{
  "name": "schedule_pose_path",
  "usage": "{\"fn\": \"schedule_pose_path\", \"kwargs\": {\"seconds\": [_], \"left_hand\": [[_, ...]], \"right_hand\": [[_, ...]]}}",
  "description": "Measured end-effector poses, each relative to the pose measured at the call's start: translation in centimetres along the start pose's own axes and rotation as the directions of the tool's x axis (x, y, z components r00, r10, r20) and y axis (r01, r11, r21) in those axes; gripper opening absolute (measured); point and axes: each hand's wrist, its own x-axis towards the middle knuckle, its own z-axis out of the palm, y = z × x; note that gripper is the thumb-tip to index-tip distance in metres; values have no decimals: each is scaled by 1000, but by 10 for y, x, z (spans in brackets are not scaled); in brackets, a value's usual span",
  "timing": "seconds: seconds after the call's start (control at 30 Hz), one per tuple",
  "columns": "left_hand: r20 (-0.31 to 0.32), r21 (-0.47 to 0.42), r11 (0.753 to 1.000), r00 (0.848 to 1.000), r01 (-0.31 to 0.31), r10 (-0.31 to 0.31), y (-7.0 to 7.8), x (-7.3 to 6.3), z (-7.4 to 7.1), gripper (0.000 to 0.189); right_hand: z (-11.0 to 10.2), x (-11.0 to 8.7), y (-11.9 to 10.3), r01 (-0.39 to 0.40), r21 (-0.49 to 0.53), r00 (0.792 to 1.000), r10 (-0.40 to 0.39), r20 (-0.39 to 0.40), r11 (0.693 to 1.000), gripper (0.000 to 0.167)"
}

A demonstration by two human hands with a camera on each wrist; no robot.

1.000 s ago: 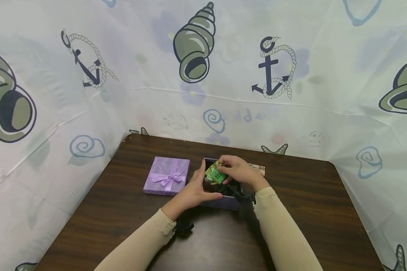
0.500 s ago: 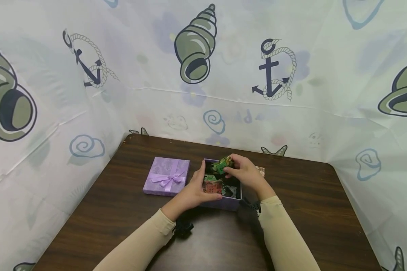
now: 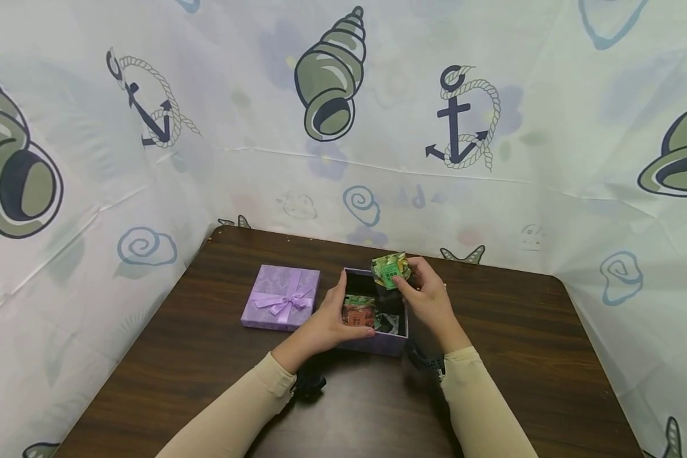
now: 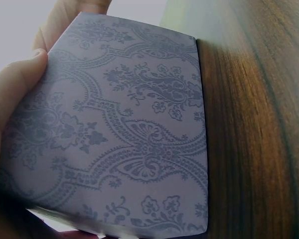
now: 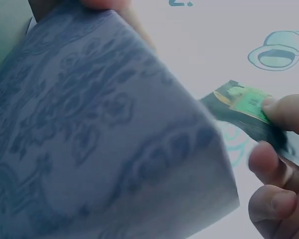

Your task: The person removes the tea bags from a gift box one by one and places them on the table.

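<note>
An uncovered purple gift box [image 3: 372,345] with a dark inside stands on the table. My left hand [image 3: 325,323] grips its near left corner, fingers along the left side and thumb at the front edge. The patterned wall of the box [image 4: 119,124] fills much of the left wrist view. My right hand [image 3: 432,302] pinches a green and yellow packet [image 3: 386,267] between thumb and fingers, raised above the box's far right part. Inside the box lie a reddish packet [image 3: 359,316] and a dark grey packet [image 3: 387,324].
To the left of the box lies a purple lid [image 3: 269,286] with a ribbon bow. The brown wooden table [image 3: 527,356] reaches back to a printed cloth [image 3: 401,210] hanging behind and at the sides.
My right hand has lifted the green packet out of the box, up and to the right, uncovering the packets beneath. My left hand stays on the box.
</note>
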Motion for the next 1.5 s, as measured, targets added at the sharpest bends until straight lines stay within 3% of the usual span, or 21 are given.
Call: {"fn": "schedule_pose_path", "kwargs": {"seconds": [0.13, 0.3, 0.53, 0.87, 1.0, 1.37, 1.5], "left_hand": [[1, -2, 1000, 1000, 2, -2, 1, 0, 0, 142], [3, -1, 1000, 1000, 1, -1, 2, -1, 0, 142], [-3, 8, 1000, 1000, 0, 0, 2, -2, 0, 143], [-7, 13, 1000, 1000, 0, 0, 0, -1, 0, 144], [-10, 19, 1000, 1000, -3, 3, 0, 0, 0, 146], [-3, 5, 1000, 1000, -1, 1, 2, -2, 1, 145], [-5, 6, 1000, 1000, -2, 2, 3, -2, 0, 143]], "right_hand": [[-5, -7, 7, -15, -14, 997, 14, -80, 1000, 31], [-19, -16, 17, -59, 52, 989, 66, -131, 997, 30], [-40, -26, 25, -50, 145, 972, 81, -220, 988, 30], [-63, -38, 46, -103, 144, 914, 151, -376, 984, 34], [-72, -43, 58, -147, 122, 882, 186, -432, 981, 33], [-101, -58, 84, -292, 171, 793, 338, -507, 941, 37], [-107, -60, 96, -314, 191, 776, 367, -513, 930, 38]]}}
